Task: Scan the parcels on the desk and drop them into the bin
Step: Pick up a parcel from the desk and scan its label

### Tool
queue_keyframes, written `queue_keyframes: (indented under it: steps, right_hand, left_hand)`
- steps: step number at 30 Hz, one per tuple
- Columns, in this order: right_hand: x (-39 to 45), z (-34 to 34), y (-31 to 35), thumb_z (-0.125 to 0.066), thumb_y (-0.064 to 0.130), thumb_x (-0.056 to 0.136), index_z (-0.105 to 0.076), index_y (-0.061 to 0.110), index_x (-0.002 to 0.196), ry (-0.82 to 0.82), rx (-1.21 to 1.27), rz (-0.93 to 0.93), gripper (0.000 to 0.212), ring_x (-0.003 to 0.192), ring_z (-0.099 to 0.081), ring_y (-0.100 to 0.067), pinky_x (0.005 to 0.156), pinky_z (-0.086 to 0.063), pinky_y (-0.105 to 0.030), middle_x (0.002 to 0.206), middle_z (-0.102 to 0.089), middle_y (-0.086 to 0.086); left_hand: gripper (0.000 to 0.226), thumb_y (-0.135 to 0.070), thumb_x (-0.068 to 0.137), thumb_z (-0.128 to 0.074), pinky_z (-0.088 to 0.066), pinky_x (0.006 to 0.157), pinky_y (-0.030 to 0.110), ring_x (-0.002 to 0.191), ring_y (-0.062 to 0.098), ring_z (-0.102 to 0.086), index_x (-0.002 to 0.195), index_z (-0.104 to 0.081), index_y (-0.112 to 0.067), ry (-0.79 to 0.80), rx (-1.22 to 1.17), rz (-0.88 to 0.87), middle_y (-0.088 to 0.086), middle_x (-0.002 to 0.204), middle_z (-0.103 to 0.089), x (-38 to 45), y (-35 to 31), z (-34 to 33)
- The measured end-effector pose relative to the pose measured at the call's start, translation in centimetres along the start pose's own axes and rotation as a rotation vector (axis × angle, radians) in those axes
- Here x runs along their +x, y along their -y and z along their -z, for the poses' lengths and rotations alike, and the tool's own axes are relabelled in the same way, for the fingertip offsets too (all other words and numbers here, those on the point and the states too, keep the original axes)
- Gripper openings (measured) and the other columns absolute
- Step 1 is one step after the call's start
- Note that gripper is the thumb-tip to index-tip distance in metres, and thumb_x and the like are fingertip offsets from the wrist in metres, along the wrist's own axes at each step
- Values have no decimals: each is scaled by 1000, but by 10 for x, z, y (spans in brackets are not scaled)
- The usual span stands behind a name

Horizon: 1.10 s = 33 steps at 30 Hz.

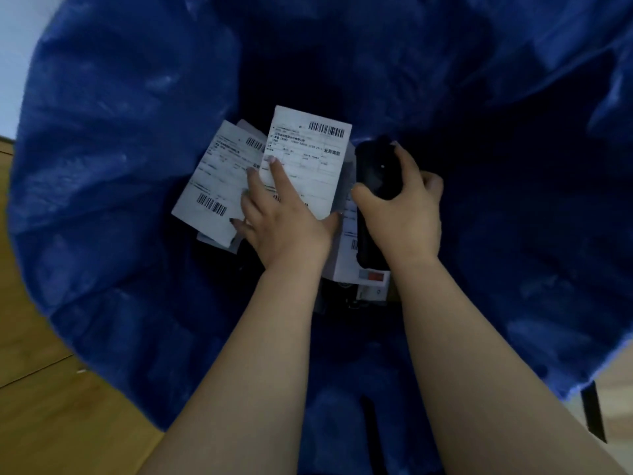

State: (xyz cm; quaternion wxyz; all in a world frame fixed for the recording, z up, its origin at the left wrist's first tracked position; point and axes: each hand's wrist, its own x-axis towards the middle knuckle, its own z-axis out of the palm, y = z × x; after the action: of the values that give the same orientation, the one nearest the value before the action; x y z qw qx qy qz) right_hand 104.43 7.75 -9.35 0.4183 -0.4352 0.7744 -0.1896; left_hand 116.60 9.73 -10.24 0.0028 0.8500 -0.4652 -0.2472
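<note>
Reaching down into a blue bag-lined bin [113, 173], both bare forearms enter from the near rim.

Left hand [284, 221]: fingers [274, 173] straight and spread, lying flat on a white labelled parcel [308, 156]; index tip near the label's left edge, thumb out to the right along the parcel's lower edge. Nothing is curled round it; the hand presses or rests on top.

Right hand [407, 214]: fingers curled round a black handheld scanner [373, 169], thumb across its near face, the other fingertips wrapped over the far side. The scanner's body runs down past the wrist.

Parcels: the top one lies tilted, barcode at its upper right corner. A second parcel [212, 186] lies partly under it, just left of the left fingers, with barcodes at upper right and lower left. A third parcel [349, 255] shows between the two wrists, under the scanner, with a red and grey mark at its near corner. All lie at the bin's bottom, overlapping.

Room: dark open hollow beyond and right of the right fingers; the blue liner rises steeply on every side, closest on the left.

Outside the rim: wooden floor [51, 406] at lower left, pale wall [13, 46] at upper left.
</note>
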Motion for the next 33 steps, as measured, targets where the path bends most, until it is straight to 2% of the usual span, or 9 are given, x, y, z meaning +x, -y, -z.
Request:
queue_keyframes:
  steps: [5, 9, 12, 14, 19, 23, 26, 29, 33]
  right_hand:
    - [-7, 4, -1, -69, 52, 81, -31, 45, 152, -46, 15, -39, 80, 123, -51, -24, 97, -50, -44, 152, -28, 0]
    - [-19, 21, 15, -68, 53, 82, -30, 47, 150, -103, 43, -46, 78, 113, -50, -18, 91, -49, -40, 150, -28, 4]
    - [-29, 39, 30, -67, 50, 84, -30, 47, 150, -153, 73, -15, 76, 99, -45, -10, 80, -42, -32, 145, -30, 5]
    - [-40, 58, 41, -67, 48, 84, -32, 45, 150, -204, 106, 14, 75, 96, -46, -10, 79, -41, -31, 142, -32, 5]
    - [-81, 121, 62, -69, 49, 82, -35, 45, 149, -344, 130, 56, 76, 101, -47, -10, 83, -38, -30, 138, -35, 7]
    - [-117, 177, 63, -70, 47, 81, -35, 44, 149, -451, 167, 63, 77, 109, -51, -12, 93, -42, -29, 134, -37, 5]
    - [-143, 215, 51, -70, 49, 79, -36, 45, 148, -542, 167, 50, 76, 112, -52, -13, 92, -42, -30, 135, -36, 5]
    - [-165, 246, 34, -68, 50, 80, -36, 49, 147, -628, 195, 13, 75, 103, -53, -12, 90, -44, -33, 134, -36, 9]
    - [-192, 280, -1, -69, 48, 80, -36, 50, 146, -728, 251, -8, 74, 104, -53, -13, 90, -47, -35, 131, -37, 9]
  left_hand:
    - [112, -70, 80, -59, 1, 117, 59, 148, 34, 4, 156, 12, -26, 67, 20, -47, 11, 162, 17, -3, -3, 15]
    - [91, -62, 88, -52, -12, 119, 55, 145, 33, -10, 157, -4, -27, 1, -6, -143, 8, 162, -2, -11, -7, 39]
    - [83, -58, 90, -52, -28, 112, 49, 137, 31, -24, 156, -13, -28, -65, -42, -217, 6, 158, -18, -14, -17, 60]
    - [81, -57, 91, -51, -31, 109, 46, 134, 30, -29, 156, -15, -27, -97, -58, -295, 5, 156, -24, -20, -30, 76]
    - [76, -53, 92, -53, -30, 109, 43, 135, 29, -30, 155, -23, -23, -140, -124, -510, 4, 153, -30, -58, -80, 111]
    - [73, -48, 92, -56, -32, 107, 42, 135, 30, -31, 154, -26, -22, -135, -182, -630, 3, 152, -31, -100, -123, 131]
    - [73, -48, 92, -55, -32, 108, 42, 135, 31, -30, 154, -27, -22, -117, -210, -720, 4, 153, -30, -134, -148, 135]
    - [71, -48, 93, -52, -31, 110, 42, 136, 30, -28, 154, -26, -22, -107, -213, -801, 4, 153, -29, -168, -170, 136]
    - [68, -46, 93, -53, -31, 109, 44, 135, 30, -28, 152, -29, -22, -101, -216, -906, 6, 151, -31, -216, -190, 129]
